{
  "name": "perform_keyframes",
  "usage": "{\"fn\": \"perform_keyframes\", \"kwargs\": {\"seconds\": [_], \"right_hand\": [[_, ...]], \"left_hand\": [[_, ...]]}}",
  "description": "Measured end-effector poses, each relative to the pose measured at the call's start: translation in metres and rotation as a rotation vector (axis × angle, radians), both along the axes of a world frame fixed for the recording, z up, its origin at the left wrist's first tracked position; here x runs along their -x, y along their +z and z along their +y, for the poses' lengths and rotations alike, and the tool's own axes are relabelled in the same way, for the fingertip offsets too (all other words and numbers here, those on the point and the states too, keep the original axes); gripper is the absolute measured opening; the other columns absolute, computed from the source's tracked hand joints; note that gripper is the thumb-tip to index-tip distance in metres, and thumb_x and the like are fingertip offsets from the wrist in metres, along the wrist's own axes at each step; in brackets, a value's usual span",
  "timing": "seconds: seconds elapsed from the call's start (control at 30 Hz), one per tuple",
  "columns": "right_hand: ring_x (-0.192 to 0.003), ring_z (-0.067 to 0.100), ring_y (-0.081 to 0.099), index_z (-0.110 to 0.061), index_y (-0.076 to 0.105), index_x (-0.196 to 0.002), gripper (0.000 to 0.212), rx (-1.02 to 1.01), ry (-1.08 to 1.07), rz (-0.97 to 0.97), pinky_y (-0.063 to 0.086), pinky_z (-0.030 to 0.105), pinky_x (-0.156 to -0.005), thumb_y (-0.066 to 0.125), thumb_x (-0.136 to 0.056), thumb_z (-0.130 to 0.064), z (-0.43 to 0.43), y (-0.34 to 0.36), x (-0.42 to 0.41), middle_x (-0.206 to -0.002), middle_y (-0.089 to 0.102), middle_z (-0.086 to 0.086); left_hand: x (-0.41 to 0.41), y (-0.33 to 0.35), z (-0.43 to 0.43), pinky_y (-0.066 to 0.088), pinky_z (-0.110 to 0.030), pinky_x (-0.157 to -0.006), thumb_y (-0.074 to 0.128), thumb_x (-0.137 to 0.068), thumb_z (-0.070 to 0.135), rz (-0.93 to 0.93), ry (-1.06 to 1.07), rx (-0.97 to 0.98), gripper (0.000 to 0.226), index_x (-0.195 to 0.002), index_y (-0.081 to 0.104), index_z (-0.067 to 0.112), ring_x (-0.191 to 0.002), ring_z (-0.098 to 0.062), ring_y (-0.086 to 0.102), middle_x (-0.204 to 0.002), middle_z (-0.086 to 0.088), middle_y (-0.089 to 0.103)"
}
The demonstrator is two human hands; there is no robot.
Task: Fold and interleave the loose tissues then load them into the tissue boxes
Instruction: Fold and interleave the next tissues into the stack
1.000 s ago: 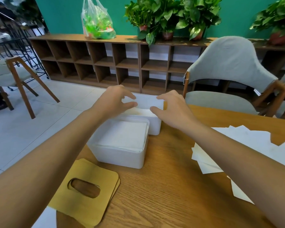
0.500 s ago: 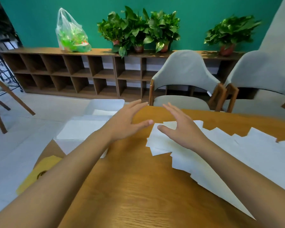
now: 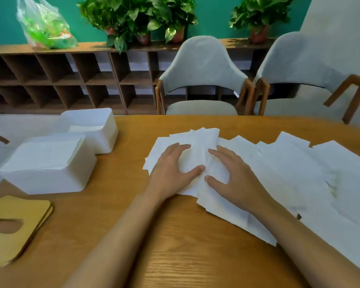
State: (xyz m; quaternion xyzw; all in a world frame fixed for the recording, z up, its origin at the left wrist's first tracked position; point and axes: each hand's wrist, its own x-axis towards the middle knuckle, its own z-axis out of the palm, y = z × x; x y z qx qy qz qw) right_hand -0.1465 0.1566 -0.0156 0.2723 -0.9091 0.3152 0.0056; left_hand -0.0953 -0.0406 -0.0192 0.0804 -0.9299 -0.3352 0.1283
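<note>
Head view. Left hand (image 3: 173, 167) palm down on the left end of the wide spread of loose white paper tissues (image 3: 289, 173), fingers straight and slightly fanned, thumb stretched rightward, gripping nothing. Right hand (image 3: 235, 179) just beside it on the same spread, also flat and slack-fingered, thumb reaching back toward the left thumb; thumb tips near each other, contact not clear. Both forearms bare, angled in from the near edge. A raised crease in the sheets between the two hands.

Spread itself overlapping in a fan across the round light-brown wooden table (image 3: 175, 246), running off to the right. Left of the spread, well apart from it, a white rectangular plastic tissue box (image 3: 48, 169), lidless, filled to the rim with a folded stack. Behind that, touching it, a second white plastic box (image 3: 100, 129) with a lower stack inside. Farther left of the spread and nearer, two stacked yellow-tan wooden lids (image 3: 15, 221) with an oval slot. Beyond the spread, two grey padded chairs (image 3: 202, 65) with wooden frames, then a dark wooden cubby shelf (image 3: 71, 80) with potted green plants (image 3: 137, 13) and a clear plastic bag (image 3: 44, 23) on top.

Half a second ago: both hands lifted, the left over bare wood short of the spread. Now down on the sheets. A second ago: both at the far box.
</note>
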Motion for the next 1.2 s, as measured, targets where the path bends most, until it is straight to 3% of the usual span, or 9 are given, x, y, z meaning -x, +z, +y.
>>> {"fn": "perform_keyframes", "kwargs": {"seconds": [0.17, 0.3, 0.43, 0.63, 0.77, 0.83, 0.93, 1.03, 1.2], "right_hand": [[-0.143, 0.004, 0.034, -0.038, 0.040, -0.149, 0.068, 0.036, 0.020, 0.053, 0.031, 0.025, -0.113, 0.066, -0.088, -0.055, 0.006, -0.025, -0.001, -0.157, 0.036, -0.019], [-0.140, 0.004, 0.037, -0.038, 0.041, -0.148, 0.067, 0.002, 0.029, 0.090, 0.036, 0.027, -0.113, 0.063, -0.088, -0.058, 0.008, -0.034, -0.004, -0.154, 0.041, -0.019], [-0.139, 0.007, 0.041, -0.035, 0.045, -0.146, 0.065, -0.010, 0.032, 0.122, 0.036, 0.028, -0.112, 0.061, -0.087, -0.057, 0.007, -0.036, -0.006, -0.152, 0.045, -0.015], [-0.135, 0.006, 0.044, -0.033, 0.050, -0.143, 0.060, 0.031, 0.039, 0.122, 0.042, 0.031, -0.111, 0.065, -0.087, -0.052, 0.010, -0.034, -0.006, -0.148, 0.050, -0.015], [-0.134, 0.005, 0.044, -0.033, 0.050, -0.142, 0.059, 0.055, 0.040, 0.119, 0.044, 0.034, -0.111, 0.066, -0.088, -0.048, 0.010, -0.033, -0.007, -0.147, 0.050, -0.016], [-0.132, 0.005, 0.045, -0.035, 0.046, -0.144, 0.061, 0.079, 0.033, 0.122, 0.045, 0.033, -0.108, 0.068, -0.088, -0.048, 0.009, -0.033, -0.007, -0.147, 0.049, -0.017], [-0.130, 0.003, 0.044, -0.036, 0.038, -0.148, 0.072, 0.182, -0.019, 0.097, 0.041, 0.026, -0.103, 0.073, -0.086, -0.049, 0.008, -0.030, -0.006, -0.150, 0.045, -0.015], [-0.129, -0.002, 0.041, -0.035, 0.034, -0.151, 0.083, 0.323, -0.061, 0.071, 0.039, 0.024, -0.103, 0.078, -0.082, -0.050, 0.010, -0.023, -0.006, -0.152, 0.041, -0.017], [-0.142, -0.001, 0.038, -0.034, 0.029, -0.155, 0.098, 0.591, 0.112, -0.243, 0.033, 0.027, -0.117, 0.082, -0.073, -0.048, 0.012, 0.006, -0.012, -0.157, 0.040, -0.016]], "left_hand": [[0.000, -0.018, 0.007, 0.027, -0.022, -0.113, 0.081, -0.073, 0.068, 0.028, 0.020, 0.002, 0.082, -0.145, 0.049, 0.045, -0.146, 0.006, 0.031, -0.153, 0.029, 0.042], [-0.002, -0.027, 0.005, 0.039, -0.029, -0.114, 0.083, -0.079, 0.052, 0.113, 0.016, 0.020, 0.061, -0.135, 0.059, 0.040, -0.144, 0.001, 0.040, -0.146, 0.024, 0.053], [-0.004, -0.029, 0.003, 0.041, -0.017, -0.107, 0.082, -0.080, 0.041, 0.167, 0.026, 0.032, 0.039, -0.117, 0.072, 0.033, -0.138, 0.000, 0.050, -0.143, 0.016, 0.061], [-0.002, -0.030, 0.005, 0.052, -0.035, -0.105, 0.076, -0.090, 0.022, 0.175, 0.059, 0.095, 0.032, -0.122, 0.077, 0.022, -0.134, -0.012, 0.058, -0.137, 0.005, 0.069], [-0.005, -0.026, 0.007, 0.052, -0.027, -0.086, 0.064, -0.097, 0.013, 0.312, 0.082, 0.068, 0.023, -0.117, 0.076, 0.013, -0.100, -0.018, 0.073, -0.110, 0.000, 0.078], [-0.009, -0.017, 0.010, 0.043, -0.018, -0.067, 0.060, -0.100, 0.012, 0.398, 0.116, -0.019, 0.017, -0.111, 0.074, 0.014, -0.069, -0.004, 0.062, -0.083, 0.013, 0.071], [-0.017, -0.001, 0.016, 0.033, -0.023, -0.053, 0.056, -0.105, 0.012, 0.490, 0.110, -0.145, 0.015, -0.097, 0.067, 0.017, -0.057, -0.016, 0.045, -0.066, 0.009, 0.050], [-0.028, 0.010, 0.018, 0.046, -0.035, -0.060, 0.055, -0.107, 0.012, 0.497, 0.038, -0.381, 0.019, -0.094, 0.069, 0.013, -0.071, -0.024, 0.060, -0.082, -0.005, 0.066], [-0.041, 0.025, 0.011, 0.055, -0.052, -0.095, 0.058, -0.101, 0.012, 0.117, 0.083, -1.172, 0.017, -0.108, 0.072, 0.007, -0.112, -0.041, 0.070, -0.113, -0.017, 0.077]]}}
